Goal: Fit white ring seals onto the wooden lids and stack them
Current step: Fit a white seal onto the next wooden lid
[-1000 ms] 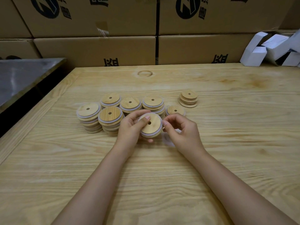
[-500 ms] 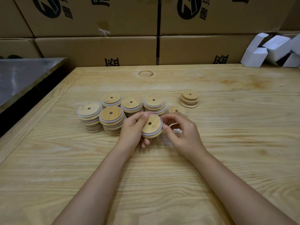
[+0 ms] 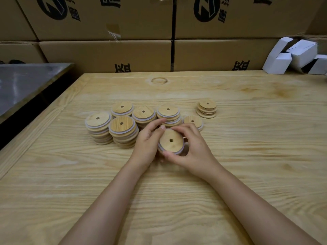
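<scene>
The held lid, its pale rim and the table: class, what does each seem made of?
The held lid: likely bamboo or wood, matte, fine straight grain. Its rim ring: translucent white, probably silicone or rubber. The table: light wood, smooth, wavy grain.

Cardboard boxes (image 3: 106,55) carry dark logos and cropped Chinese characters, none legible

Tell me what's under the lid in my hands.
A white ring shows below the lid, along its edge. The left hand and right hand hide the rest underneath.
</scene>
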Demonstrator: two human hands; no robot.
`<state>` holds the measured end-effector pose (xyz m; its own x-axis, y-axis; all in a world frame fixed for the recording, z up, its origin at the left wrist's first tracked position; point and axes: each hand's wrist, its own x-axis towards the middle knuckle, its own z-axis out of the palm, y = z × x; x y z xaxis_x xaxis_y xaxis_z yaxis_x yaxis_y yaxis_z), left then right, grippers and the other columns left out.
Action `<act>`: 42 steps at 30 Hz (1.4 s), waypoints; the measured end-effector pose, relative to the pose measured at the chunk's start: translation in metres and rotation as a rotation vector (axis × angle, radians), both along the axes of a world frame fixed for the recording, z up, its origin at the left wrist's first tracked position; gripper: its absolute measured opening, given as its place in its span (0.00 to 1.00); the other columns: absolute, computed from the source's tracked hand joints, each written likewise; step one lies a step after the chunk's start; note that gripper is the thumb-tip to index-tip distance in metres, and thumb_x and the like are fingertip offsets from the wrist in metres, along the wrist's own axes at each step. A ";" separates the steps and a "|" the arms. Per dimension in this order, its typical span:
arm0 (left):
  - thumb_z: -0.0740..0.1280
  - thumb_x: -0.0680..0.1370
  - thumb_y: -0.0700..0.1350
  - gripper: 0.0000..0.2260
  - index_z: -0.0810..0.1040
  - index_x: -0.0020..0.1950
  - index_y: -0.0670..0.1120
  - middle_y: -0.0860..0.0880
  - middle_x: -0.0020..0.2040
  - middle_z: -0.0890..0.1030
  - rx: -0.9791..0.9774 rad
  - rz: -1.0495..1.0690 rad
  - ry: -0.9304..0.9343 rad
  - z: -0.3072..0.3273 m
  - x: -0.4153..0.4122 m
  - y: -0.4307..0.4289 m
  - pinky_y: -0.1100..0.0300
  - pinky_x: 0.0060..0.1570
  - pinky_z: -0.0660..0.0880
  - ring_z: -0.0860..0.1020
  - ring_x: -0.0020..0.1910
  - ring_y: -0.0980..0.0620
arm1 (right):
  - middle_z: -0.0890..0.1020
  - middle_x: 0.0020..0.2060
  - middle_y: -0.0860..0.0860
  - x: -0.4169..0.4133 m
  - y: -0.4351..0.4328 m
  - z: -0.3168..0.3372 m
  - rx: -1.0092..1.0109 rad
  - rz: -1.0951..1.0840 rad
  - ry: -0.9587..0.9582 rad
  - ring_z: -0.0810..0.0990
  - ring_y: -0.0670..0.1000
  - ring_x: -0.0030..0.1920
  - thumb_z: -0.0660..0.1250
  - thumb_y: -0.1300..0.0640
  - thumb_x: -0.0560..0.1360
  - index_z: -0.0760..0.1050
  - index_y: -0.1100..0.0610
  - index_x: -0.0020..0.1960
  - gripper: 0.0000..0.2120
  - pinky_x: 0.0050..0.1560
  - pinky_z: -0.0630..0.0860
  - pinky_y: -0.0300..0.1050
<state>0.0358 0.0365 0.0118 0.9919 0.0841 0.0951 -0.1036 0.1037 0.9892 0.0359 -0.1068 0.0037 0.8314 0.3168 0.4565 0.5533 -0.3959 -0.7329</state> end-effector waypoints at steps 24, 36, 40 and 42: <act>0.51 0.83 0.44 0.11 0.73 0.53 0.45 0.46 0.34 0.83 -0.009 -0.081 0.068 -0.001 0.004 0.004 0.65 0.19 0.68 0.74 0.20 0.51 | 0.75 0.64 0.48 0.063 -0.032 -0.009 -0.020 -0.415 0.176 0.72 0.48 0.64 0.72 0.51 0.71 0.66 0.53 0.70 0.31 0.58 0.65 0.35; 0.52 0.82 0.42 0.12 0.74 0.49 0.44 0.45 0.31 0.81 0.002 -0.090 0.064 -0.001 0.005 0.006 0.65 0.20 0.67 0.74 0.19 0.51 | 0.66 0.68 0.56 0.106 -0.051 0.014 -0.139 -0.643 0.166 0.62 0.57 0.69 0.66 0.53 0.76 0.66 0.54 0.71 0.25 0.67 0.61 0.46; 0.52 0.82 0.42 0.12 0.75 0.49 0.43 0.45 0.30 0.81 0.001 -0.086 0.068 0.001 0.004 0.007 0.65 0.20 0.67 0.74 0.19 0.52 | 0.63 0.70 0.58 0.124 -0.060 0.014 -0.386 -0.580 0.296 0.59 0.59 0.70 0.69 0.47 0.73 0.68 0.51 0.69 0.26 0.67 0.61 0.50; 0.52 0.82 0.42 0.13 0.75 0.48 0.43 0.46 0.29 0.81 -0.003 -0.087 0.070 0.001 0.004 0.007 0.65 0.19 0.67 0.74 0.19 0.52 | 0.70 0.65 0.56 0.128 -0.062 0.013 -0.365 -0.587 0.249 0.65 0.58 0.66 0.71 0.48 0.71 0.72 0.54 0.63 0.24 0.62 0.66 0.50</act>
